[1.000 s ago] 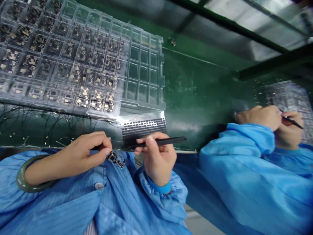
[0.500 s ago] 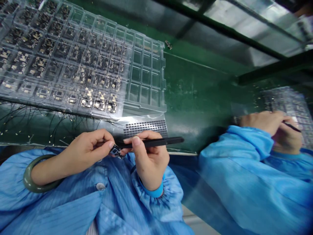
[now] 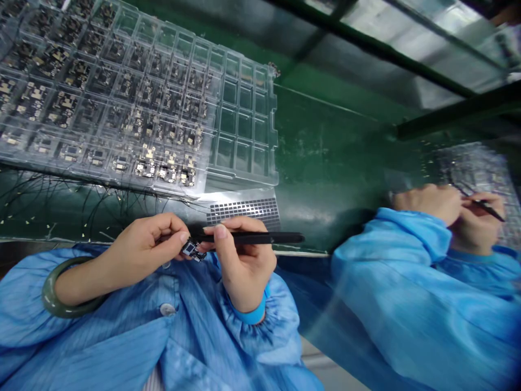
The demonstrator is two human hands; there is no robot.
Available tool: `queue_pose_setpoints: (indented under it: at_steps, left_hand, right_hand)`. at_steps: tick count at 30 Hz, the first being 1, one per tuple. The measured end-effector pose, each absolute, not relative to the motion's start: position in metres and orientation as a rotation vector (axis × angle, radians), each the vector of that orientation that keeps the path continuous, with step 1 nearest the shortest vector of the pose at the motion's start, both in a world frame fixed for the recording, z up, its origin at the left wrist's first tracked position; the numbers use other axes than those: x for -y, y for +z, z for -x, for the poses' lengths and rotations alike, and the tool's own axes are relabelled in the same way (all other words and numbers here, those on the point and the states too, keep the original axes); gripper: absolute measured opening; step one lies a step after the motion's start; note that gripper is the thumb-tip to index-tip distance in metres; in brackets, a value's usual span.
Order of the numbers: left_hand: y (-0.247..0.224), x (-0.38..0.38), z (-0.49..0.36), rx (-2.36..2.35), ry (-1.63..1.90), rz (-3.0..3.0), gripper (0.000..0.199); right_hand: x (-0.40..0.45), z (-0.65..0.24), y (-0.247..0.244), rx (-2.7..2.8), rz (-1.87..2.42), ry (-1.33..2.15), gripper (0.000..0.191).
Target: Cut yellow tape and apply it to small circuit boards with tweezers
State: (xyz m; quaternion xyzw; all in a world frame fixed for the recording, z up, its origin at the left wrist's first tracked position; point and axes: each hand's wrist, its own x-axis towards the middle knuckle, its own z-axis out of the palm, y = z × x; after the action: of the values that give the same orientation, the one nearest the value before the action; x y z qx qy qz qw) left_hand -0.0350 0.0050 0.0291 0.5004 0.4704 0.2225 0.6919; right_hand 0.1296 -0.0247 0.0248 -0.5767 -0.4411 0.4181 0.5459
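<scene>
Between the thumb and fingers of my left hand (image 3: 148, 247) is a small circuit board (image 3: 192, 250), held just above my lap at the bench's front edge. My right hand (image 3: 244, 260) is closed round black tweezers (image 3: 264, 238), whose thin end points left at the board. The tips of the tweezers are too small to make out against the board. Right behind my right hand lies a clear sheet (image 3: 244, 209) with rows of small black pads, partly covered by my fingers.
Clear plastic trays (image 3: 244, 125) with many small boards fill the back left of the green bench (image 3: 325, 157). Thin black wires (image 3: 93, 201) trail along their front. At the right, a co-worker's hands (image 3: 451, 209) hold a black tool beside another tray (image 3: 480, 163).
My right hand has shifted slightly left, and the tweezers lie a little more level. My left hand keeps the board in nearly the same place. The co-worker's hands have moved slightly.
</scene>
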Motion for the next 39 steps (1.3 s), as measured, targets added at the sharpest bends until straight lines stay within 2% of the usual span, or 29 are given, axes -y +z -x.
queue_pose_setpoints:
  at_steps: [7, 13, 17, 20, 21, 23, 25, 29, 31, 34, 39]
  left_hand:
    - [0.03, -0.005, 0.035, -1.062, 0.508, -1.096, 0.021]
    - [0.03, -0.005, 0.033, -1.098, 0.532, -1.053, 0.019]
    - [0.029, -0.004, 0.034, -1.091, 0.53, -1.049, 0.02]
    - [0.031, -0.003, 0.036, -1.07, 0.536, -1.092, 0.019]
    - [0.032, -0.002, 0.037, -1.068, 0.54, -1.109, 0.019]
    - [0.035, -0.002, 0.038, -1.082, 0.554, -1.158, 0.017]
    - [0.037, -0.003, 0.038, -1.136, 0.595, -1.229, 0.016]
    - [0.039, -0.004, 0.038, -1.249, 0.687, -1.352, 0.016]
    - [0.04, -0.003, 0.038, -1.241, 0.701, -1.365, 0.018]
    - [0.039, 0.001, 0.04, -1.187, 0.722, -1.333, 0.019]
    - [0.036, 0.004, 0.043, -1.108, 0.717, -1.284, 0.02]
  right_hand:
    - [0.029, -0.13, 0.022, 1.193, 1.396, 0.822, 0.008]
    - [0.024, -0.139, 0.025, 1.555, 1.21, 0.695, 0.023]
    - [0.019, -0.146, 0.027, 1.639, 1.148, 0.675, 0.022]
    - [0.018, -0.151, 0.027, 1.496, 1.231, 0.684, 0.007]
    - [0.018, -0.153, 0.027, 1.415, 1.257, 0.69, 0.007]
    - [0.02, -0.156, 0.027, 1.272, 1.29, 0.694, 0.021]
    - [0.022, -0.158, 0.027, 1.231, 1.325, 0.754, 0.025]
    - [0.026, -0.153, 0.03, 1.403, 1.384, 1.082, 0.012]
    - [0.027, -0.147, 0.032, 1.466, 1.403, 1.136, 0.009]
    - [0.026, -0.141, 0.037, 1.5, 1.417, 1.091, 0.018]
    - [0.027, -0.139, 0.04, 1.739, 1.207, 0.894, 0.014]
